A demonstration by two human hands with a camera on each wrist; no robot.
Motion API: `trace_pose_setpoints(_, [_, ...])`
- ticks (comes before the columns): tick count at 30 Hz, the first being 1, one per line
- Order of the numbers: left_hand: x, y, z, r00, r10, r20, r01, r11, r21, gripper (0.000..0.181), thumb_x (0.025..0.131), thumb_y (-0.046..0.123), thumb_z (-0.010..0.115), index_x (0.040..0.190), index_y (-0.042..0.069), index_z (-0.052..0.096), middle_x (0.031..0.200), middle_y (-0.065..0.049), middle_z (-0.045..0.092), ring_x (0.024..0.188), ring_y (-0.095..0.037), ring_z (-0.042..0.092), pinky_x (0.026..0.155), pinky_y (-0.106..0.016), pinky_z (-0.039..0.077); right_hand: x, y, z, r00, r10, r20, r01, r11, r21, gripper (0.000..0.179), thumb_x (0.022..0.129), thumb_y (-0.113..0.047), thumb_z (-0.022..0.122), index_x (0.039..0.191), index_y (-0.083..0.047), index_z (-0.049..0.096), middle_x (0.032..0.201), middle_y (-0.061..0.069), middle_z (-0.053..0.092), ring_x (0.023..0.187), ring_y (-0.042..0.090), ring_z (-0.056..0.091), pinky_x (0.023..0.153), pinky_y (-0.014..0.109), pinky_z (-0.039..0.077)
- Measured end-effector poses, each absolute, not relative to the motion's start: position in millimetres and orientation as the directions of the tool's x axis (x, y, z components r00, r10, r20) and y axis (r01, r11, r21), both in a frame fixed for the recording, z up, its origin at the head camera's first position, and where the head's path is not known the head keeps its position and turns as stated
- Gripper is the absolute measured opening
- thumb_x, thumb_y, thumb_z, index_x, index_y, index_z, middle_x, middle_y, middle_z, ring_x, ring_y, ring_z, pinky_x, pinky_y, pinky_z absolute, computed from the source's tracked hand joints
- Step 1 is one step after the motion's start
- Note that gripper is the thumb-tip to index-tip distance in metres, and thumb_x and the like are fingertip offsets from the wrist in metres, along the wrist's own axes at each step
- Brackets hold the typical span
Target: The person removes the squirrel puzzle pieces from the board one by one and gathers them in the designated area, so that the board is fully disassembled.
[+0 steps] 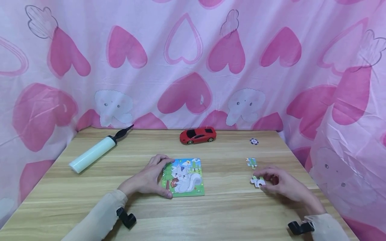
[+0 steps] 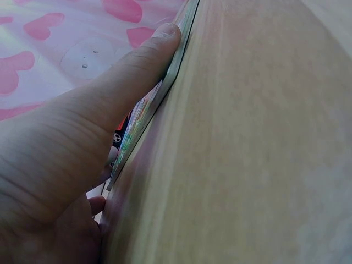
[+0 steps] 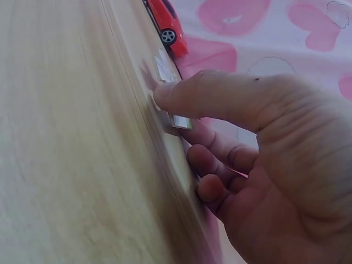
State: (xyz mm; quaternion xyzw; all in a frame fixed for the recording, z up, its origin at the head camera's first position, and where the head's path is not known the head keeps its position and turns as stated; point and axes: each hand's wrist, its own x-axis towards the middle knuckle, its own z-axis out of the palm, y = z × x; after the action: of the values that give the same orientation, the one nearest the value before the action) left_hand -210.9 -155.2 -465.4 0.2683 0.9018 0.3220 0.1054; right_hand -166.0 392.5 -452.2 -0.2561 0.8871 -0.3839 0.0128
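A square squirrel picture puzzle [image 1: 188, 180] lies on the table in front of me. My left hand [image 1: 152, 179] rests at its left side, the thumb at the lower left corner and the fingertips near the upper left corner. In the left wrist view, the straight thumb [image 2: 140, 69] lies on the puzzle's border. To the right, my right hand [image 1: 281, 184] pinches a puzzle piece [image 1: 257, 181] between thumb and fingers, and the right wrist view shows this piece [image 3: 182, 121] tilted. Just beyond it, another puzzle piece [image 1: 251, 163] lies on the wood.
A red toy car [image 1: 198, 135] stands at the table's back edge. A pale hand pump [image 1: 93, 154] with a black end lies at the back left. Toward the back right is a small round chip [image 1: 254, 141]. Pink heart-patterned cloth [image 1: 184, 90] hangs around the wooden table [image 1: 211, 217].
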Motion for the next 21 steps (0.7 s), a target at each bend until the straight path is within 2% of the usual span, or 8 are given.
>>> trace_pose_setpoints(3, [-211.0, -155.2, -465.6, -0.833, 0.552, -0.016, 0.417, 0.648, 0.637, 0.128, 0.07, 0.07, 0.099, 0.172, 0.022, 0.04, 0.169, -0.008, 0.033, 0.155, -0.034, 0.03, 0.129, -0.07, 0.033, -166.1, 393.2, -453.9, -0.871, -0.458, 0.175, -0.441, 0.577, -0.687, 0.042, 0.093, -0.01, 0.091, 0.132, -0.015, 0.079, 0.123, 0.004, 0.073, 0.095, 0.017, 0.06, 0.075, 0.028, 0.052])
trace_pose_setpoints(14, [-210.8, -155.2, -465.3, -0.832, 0.554, -0.012, 0.42, 0.646, 0.637, 0.128, 0.069, 0.069, 0.1, 0.172, 0.021, 0.04, 0.168, -0.008, 0.034, 0.155, -0.034, 0.03, 0.129, -0.069, 0.034, -166.0, 394.3, -453.0, -0.896, -0.427, 0.121, -0.384, 0.608, -0.694, 0.042, 0.093, -0.012, 0.091, 0.133, -0.016, 0.079, 0.117, 0.006, 0.065, 0.095, 0.014, 0.055, 0.074, 0.026, 0.05])
trace_pose_setpoints(21, [-211.0, -155.4, -465.6, -0.832, 0.555, -0.01, 0.423, 0.644, 0.637, 0.128, 0.069, 0.069, 0.1, 0.172, 0.021, 0.04, 0.168, -0.008, 0.034, 0.155, -0.034, 0.03, 0.129, -0.069, 0.034, -164.7, 393.2, -452.2, -0.896, -0.428, 0.117, -0.382, 0.61, -0.694, 0.042, 0.094, -0.013, 0.091, 0.134, -0.015, 0.078, 0.119, 0.006, 0.065, 0.093, 0.016, 0.054, 0.072, 0.027, 0.049])
